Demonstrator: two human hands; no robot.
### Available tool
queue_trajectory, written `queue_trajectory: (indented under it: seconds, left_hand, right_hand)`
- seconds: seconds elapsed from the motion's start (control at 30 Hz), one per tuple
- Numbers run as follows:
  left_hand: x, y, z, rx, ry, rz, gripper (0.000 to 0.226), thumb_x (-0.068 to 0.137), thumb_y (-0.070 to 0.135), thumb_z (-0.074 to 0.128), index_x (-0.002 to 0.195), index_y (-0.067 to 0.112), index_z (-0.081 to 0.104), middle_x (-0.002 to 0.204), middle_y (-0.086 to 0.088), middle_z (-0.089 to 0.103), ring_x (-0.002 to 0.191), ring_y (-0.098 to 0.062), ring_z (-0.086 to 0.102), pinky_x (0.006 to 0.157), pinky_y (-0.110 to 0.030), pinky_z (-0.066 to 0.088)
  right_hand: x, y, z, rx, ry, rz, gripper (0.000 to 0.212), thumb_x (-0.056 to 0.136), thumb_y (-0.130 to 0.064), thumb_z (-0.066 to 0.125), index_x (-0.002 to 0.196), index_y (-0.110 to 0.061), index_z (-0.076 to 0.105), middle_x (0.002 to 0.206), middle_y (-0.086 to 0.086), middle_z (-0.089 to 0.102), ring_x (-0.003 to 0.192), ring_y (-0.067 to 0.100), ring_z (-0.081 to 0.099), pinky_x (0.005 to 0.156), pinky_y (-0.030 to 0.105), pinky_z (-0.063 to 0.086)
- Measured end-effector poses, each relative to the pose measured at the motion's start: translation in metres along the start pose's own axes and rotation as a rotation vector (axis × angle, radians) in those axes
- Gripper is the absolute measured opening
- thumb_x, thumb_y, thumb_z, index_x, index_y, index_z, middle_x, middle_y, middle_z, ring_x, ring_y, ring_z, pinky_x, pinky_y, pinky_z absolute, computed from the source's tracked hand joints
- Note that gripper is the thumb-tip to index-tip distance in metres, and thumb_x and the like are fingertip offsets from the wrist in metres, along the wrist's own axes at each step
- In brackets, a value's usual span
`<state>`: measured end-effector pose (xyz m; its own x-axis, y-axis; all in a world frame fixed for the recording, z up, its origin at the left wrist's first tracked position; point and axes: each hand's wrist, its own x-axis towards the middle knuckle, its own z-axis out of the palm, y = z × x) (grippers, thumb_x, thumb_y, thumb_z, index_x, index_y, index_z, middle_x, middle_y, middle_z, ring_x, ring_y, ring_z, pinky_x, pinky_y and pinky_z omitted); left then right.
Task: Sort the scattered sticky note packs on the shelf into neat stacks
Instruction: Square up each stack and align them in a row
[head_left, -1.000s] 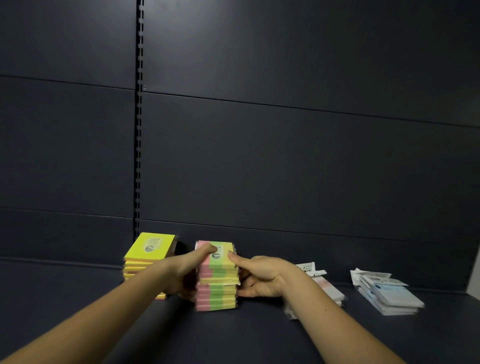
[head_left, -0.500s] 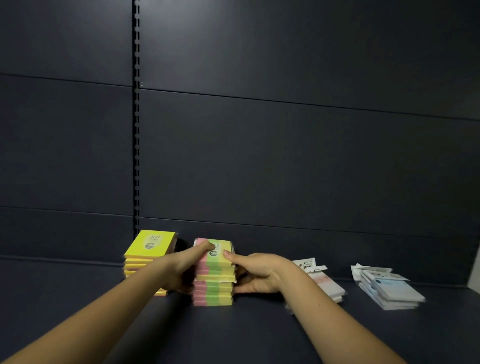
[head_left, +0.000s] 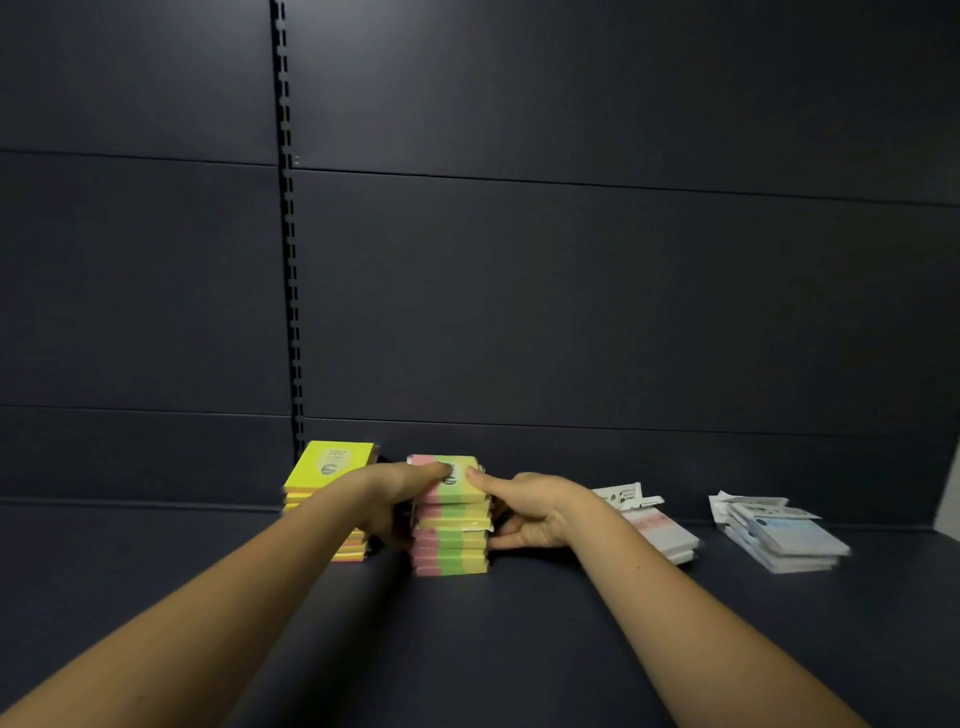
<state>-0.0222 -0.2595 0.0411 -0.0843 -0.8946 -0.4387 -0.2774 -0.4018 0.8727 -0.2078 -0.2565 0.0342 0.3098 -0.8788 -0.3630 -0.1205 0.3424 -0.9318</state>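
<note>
Two bare hands grasp a striped stack (head_left: 451, 540) of pink, green and yellow sticky note packs standing on a dark shelf (head_left: 519, 649). The left hand (head_left: 387, 499) wraps the stack's left side, its thumb laid on the top pack; the right hand (head_left: 535, 512) clasps the right side, thumb likewise on top. Just left of the stack, partly behind the left forearm, stands a yellow stack (head_left: 324, 483). To the right lie a pale pile (head_left: 660, 530) and, farther right and apart from it, a white pile (head_left: 779, 535), loosely fanned. A slotted upright (head_left: 288, 234) runs up the dark back panel.
</note>
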Motion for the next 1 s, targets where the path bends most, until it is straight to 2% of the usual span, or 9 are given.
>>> queue_trajectory:
  seconds: [0.1, 0.23, 0.5, 0.73, 0.8, 0.87, 0.9, 0.93, 1.0]
  left_hand:
    - [0.002, -0.003, 0.002, 0.03, 0.03, 0.009, 0.06, 0.082, 0.056, 0.062, 0.121, 0.011, 0.054, 0.115, -0.014, 0.064, 0.101, -0.031, 0.064, 0.09, -0.046, 0.051]
    - [-0.002, -0.002, 0.006, 0.044, 0.051, 0.004, 0.055, 0.086, 0.056, 0.052, 0.117, 0.01, 0.055, 0.116, -0.014, 0.062, 0.103, -0.029, 0.062, 0.079, -0.04, 0.05]
    - [0.004, 0.003, 0.013, 0.168, 0.111, -0.039, 0.068, 0.084, 0.063, 0.039, 0.119, 0.007, 0.052, 0.111, -0.015, 0.061, 0.097, -0.029, 0.059, 0.067, -0.036, 0.045]
    - [0.007, 0.005, 0.007, 0.184, 0.084, -0.026, 0.067, 0.083, 0.061, 0.045, 0.122, 0.007, 0.05, 0.115, -0.018, 0.059, 0.099, -0.032, 0.059, 0.077, -0.039, 0.049]
    - [0.005, 0.008, 0.006, 0.18, 0.058, -0.006, 0.074, 0.074, 0.06, 0.05, 0.125, 0.006, 0.05, 0.122, -0.021, 0.058, 0.104, -0.037, 0.06, 0.088, -0.043, 0.05]
    - [-0.001, 0.015, 0.007, 0.212, 0.104, 0.047, 0.082, 0.07, 0.059, 0.052, 0.128, 0.002, 0.049, 0.129, -0.022, 0.052, 0.112, -0.04, 0.055, 0.097, -0.044, 0.044]
    - [-0.008, 0.019, 0.01, 0.243, 0.16, 0.119, 0.075, 0.075, 0.057, 0.05, 0.124, 0.001, 0.05, 0.128, -0.022, 0.052, 0.112, -0.039, 0.053, 0.095, -0.04, 0.043]
    - [-0.012, 0.024, 0.011, 0.259, 0.218, 0.219, 0.066, 0.078, 0.055, 0.048, 0.118, 0.002, 0.053, 0.123, -0.021, 0.054, 0.11, -0.038, 0.053, 0.089, -0.038, 0.043]
    - [-0.018, 0.035, 0.013, 0.33, 0.358, 0.401, 0.07, 0.067, 0.057, 0.044, 0.107, 0.003, 0.06, 0.121, -0.025, 0.059, 0.109, -0.041, 0.055, 0.086, -0.041, 0.045]
  right_hand:
    - [-0.001, 0.001, 0.003, -0.006, 0.043, -0.009, 0.057, 0.084, -0.04, 0.071, 0.121, 0.002, 0.058, 0.093, 0.013, 0.067, 0.082, 0.024, 0.07, 0.08, 0.042, 0.06]
    - [-0.003, 0.001, 0.006, -0.021, 0.072, -0.013, 0.058, 0.086, -0.041, 0.069, 0.123, 0.002, 0.056, 0.103, 0.014, 0.064, 0.088, 0.026, 0.069, 0.084, 0.044, 0.058]
    - [-0.008, -0.003, 0.026, -0.196, 0.077, -0.035, 0.04, 0.1, -0.046, 0.041, 0.102, -0.01, 0.06, 0.1, 0.007, 0.067, 0.097, 0.02, 0.065, 0.097, 0.042, 0.052]
    - [-0.012, -0.002, 0.031, -0.253, 0.132, -0.039, 0.051, 0.097, -0.056, 0.036, 0.103, -0.012, 0.06, 0.098, 0.006, 0.067, 0.101, 0.024, 0.065, 0.096, 0.039, 0.053]
    - [-0.016, -0.004, 0.029, -0.305, 0.155, -0.052, 0.061, 0.093, -0.064, 0.036, 0.108, -0.01, 0.061, 0.103, 0.009, 0.066, 0.098, 0.025, 0.066, 0.092, 0.037, 0.055]
    - [-0.025, -0.01, 0.022, -0.45, 0.216, -0.064, 0.074, 0.087, -0.072, 0.038, 0.119, -0.008, 0.058, 0.111, 0.012, 0.065, 0.089, 0.022, 0.067, 0.086, 0.034, 0.058]
    - [-0.031, -0.014, 0.018, -0.512, 0.262, -0.089, 0.076, 0.086, -0.072, 0.039, 0.123, -0.007, 0.055, 0.11, 0.012, 0.065, 0.082, 0.019, 0.066, 0.08, 0.03, 0.059]
    - [-0.039, -0.018, 0.011, -0.534, 0.309, -0.131, 0.075, 0.087, -0.07, 0.041, 0.126, -0.006, 0.051, 0.105, 0.011, 0.065, 0.075, 0.016, 0.065, 0.073, 0.026, 0.059]
    - [-0.057, -0.027, -0.006, -0.486, 0.395, -0.275, 0.07, 0.093, -0.059, 0.044, 0.124, 0.003, 0.052, 0.091, 0.008, 0.065, 0.069, 0.014, 0.063, 0.069, 0.023, 0.057]
